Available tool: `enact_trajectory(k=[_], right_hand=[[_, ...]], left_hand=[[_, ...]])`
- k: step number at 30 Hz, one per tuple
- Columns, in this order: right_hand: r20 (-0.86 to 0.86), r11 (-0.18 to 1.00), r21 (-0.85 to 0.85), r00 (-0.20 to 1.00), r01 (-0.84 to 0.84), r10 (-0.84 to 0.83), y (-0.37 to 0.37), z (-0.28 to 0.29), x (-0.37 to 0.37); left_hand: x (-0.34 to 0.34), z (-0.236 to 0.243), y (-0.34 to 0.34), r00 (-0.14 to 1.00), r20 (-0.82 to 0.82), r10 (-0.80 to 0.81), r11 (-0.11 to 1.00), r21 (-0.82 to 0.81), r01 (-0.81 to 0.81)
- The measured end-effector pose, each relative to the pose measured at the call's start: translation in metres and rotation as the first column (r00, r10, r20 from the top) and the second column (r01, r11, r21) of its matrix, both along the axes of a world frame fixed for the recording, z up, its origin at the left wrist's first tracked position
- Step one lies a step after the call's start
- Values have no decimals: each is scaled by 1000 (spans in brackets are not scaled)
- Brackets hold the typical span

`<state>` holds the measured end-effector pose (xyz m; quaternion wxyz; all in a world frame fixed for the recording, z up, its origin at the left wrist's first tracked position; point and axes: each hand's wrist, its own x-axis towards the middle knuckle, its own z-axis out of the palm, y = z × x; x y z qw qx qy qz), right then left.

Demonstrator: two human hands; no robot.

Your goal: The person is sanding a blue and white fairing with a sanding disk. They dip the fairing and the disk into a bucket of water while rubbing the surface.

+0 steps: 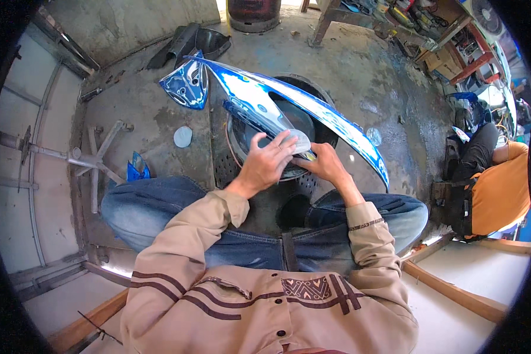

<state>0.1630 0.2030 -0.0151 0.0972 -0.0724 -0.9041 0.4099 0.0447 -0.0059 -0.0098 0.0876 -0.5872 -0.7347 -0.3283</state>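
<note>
Left hand (264, 164) is curling its fingers over a thin round light-grey disc (301, 141), closed on it; the disc is lying against a long curved glossy blue-and-white panel (248, 91). Right hand (326, 162) is pinching the panel's near lower end, thumb and fingers together on it. Panel is lying across a round black tub (238, 150), its tapered tip overhanging to the right. Similar pale disc (183, 136) is resting on the concrete floor at left; a small blue-and-white panel piece (186, 82) is lying beyond it.

Risks, my judgement: panel could be rocking or sliding off the tub if the right hand's pinch is loosening; glossy face could be getting scratched if grit is sitting under the disc; disc could be slipping if fingertips are wet.
</note>
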Motion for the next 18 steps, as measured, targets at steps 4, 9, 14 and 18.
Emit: enact_trajectory(k=[4, 9, 14, 18], right_hand=[[150, 999, 54, 989, -6, -2, 0, 10, -2], [115, 996, 87, 993, -12, 2, 0, 8, -1], [156, 999, 49, 988, 1, -9, -4, 14, -3], [-26, 999, -32, 1000, -16, 15, -1, 0, 0]], left_hand=[[-56, 4, -7, 971, -91, 221, 975, 25, -219], [-81, 14, -14, 929, 18, 371, 927, 48, -371], [-19, 0, -4, 988, -18, 153, 988, -12, -154], [-4, 1, 1, 999, 22, -42, 998, -42, 42]])
